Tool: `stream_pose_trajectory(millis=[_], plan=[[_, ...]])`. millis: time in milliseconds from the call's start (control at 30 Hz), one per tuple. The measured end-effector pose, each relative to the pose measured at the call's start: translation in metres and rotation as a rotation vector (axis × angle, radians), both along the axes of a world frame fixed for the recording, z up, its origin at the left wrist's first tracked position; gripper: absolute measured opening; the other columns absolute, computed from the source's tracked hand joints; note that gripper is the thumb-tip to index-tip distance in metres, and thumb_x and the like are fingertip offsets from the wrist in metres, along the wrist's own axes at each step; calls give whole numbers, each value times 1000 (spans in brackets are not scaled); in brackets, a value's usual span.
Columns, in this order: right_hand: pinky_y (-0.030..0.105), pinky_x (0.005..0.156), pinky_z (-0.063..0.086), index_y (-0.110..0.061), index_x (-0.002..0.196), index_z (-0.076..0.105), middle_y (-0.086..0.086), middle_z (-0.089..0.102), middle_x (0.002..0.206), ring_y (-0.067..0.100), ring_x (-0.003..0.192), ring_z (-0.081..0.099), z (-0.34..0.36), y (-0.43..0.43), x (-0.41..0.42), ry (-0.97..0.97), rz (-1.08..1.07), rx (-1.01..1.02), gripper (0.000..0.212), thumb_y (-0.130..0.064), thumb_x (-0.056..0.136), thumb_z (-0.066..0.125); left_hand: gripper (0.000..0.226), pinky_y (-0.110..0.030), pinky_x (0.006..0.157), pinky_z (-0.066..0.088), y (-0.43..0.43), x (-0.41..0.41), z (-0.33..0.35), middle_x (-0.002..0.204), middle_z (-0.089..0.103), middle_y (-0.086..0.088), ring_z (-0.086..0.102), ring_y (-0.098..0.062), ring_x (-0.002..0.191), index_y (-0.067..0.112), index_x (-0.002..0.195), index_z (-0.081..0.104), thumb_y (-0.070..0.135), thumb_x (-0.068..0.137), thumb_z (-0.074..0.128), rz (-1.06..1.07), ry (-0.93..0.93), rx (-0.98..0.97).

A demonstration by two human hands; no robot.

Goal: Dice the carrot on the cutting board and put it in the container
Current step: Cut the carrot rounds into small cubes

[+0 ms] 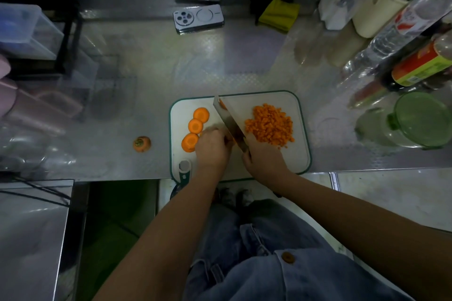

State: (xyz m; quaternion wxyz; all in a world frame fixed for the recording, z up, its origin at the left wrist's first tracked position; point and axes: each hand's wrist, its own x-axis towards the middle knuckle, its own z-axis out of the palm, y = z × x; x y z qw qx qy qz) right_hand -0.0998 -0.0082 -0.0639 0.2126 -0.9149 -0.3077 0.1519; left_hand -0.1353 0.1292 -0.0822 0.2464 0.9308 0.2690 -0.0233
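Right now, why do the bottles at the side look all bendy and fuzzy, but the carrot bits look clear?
Head view: the wide-angle lens stretches and smears the edges, so the bottles lean and blur; the diced carrot sits near the sharp centre; the steel counter shows soft glare.

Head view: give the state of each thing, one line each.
Slices, three, whole, on board.
Dice, piled right of knife.
Knife, gripped by right hand, blade across board.
Left hand, curled beside blade; hold hidden.
Container, lid on, off board.
Carrot top, on counter.
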Motion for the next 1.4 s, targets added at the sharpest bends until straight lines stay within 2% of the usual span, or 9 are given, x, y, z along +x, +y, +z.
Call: stream_pose_trajectory(millis=[133, 267, 400, 633, 700, 800, 933, 1067, 1400], plan=[[32, 51, 34, -8, 120, 46, 9, 58, 71, 30, 60, 56, -3, 4, 3, 20, -63, 12, 29, -15, 92, 46, 14, -28, 60, 40, 0, -1, 0, 92, 69, -6, 62, -23, 84, 20, 91, 75, 22, 84, 63, -15, -20, -11], [31, 49, 30, -4, 121, 46, 4, 50, 64, 24, 52, 47, -1, 1, 5, 14, -70, 52, 30, -14, 92, 48, 13, -30, 61, 43, 3, -5, -2, 89, 70, -6, 61, -23, 82, 19, 89, 75, 23, 82, 65, -28, -33, -6], [34, 51, 40, -6, 115, 48, 5, 54, 68, 26, 57, 54, 6, 1, 3, 19, -14, 46, 26, -16, 91, 49, 12, -29, 60, 38, 2, -7, -1, 90, 68, -8, 57, -25, 89, 16, 90, 73, 23, 83, 66, -16, -42, 19], [34, 58, 42, -9, 134, 41, 7, 57, 80, 18, 64, 49, 3, 2, -4, 53, -9, 19, 44, -17, 91, 48, 12, -29, 57, 39, 2, -6, -3, 88, 67, -7, 58, -24, 86, 16, 87, 74, 22, 82, 65, 0, -28, 31], [37, 59, 46, -10, 139, 37, 8, 58, 81, 23, 66, 54, -1, 4, -5, 43, -9, 3, 50, -17, 91, 47, 13, -28, 56, 35, 2, -6, -3, 88, 66, -8, 58, -24, 86, 16, 87, 74, 22, 82, 64, 2, -15, 43], [40, 58, 49, -9, 135, 40, 13, 62, 83, 30, 68, 60, -6, 7, -2, 30, -26, -29, 45, -18, 92, 46, 14, -27, 54, 33, 2, -6, 0, 86, 65, -8, 59, -24, 81, 16, 85, 74, 23, 82, 62, 12, 3, 40], [38, 52, 45, -5, 121, 46, 9, 60, 73, 28, 60, 58, -3, 7, 3, 48, -71, 20, 30, -15, 93, 47, 13, -28, 54, 35, 0, -4, 3, 86, 65, -8, 60, -24, 79, 14, 82, 71, 25, 81, 64, 16, 22, 25], [36, 49, 40, -6, 116, 45, 4, 53, 67, 24, 55, 53, 2, 1, 6, 24, -36, 18, 24, -15, 93, 46, 15, -28, 54, 33, -1, -5, 3, 87, 64, -6, 60, -22, 79, 16, 83, 68, 30, 82, 66, 30, 35, 20], [29, 56, 31, -7, 123, 46, 2, 49, 74, 16, 60, 43, 3, 0, -5, 12, 0, 16, 33, -14, 91, 47, 13, -26, 48, 29, -5, -5, 0, 79, 63, -7, 59, -23, 69, 17, 78, 70, 27, 81, 62, 88, 22, 8]])
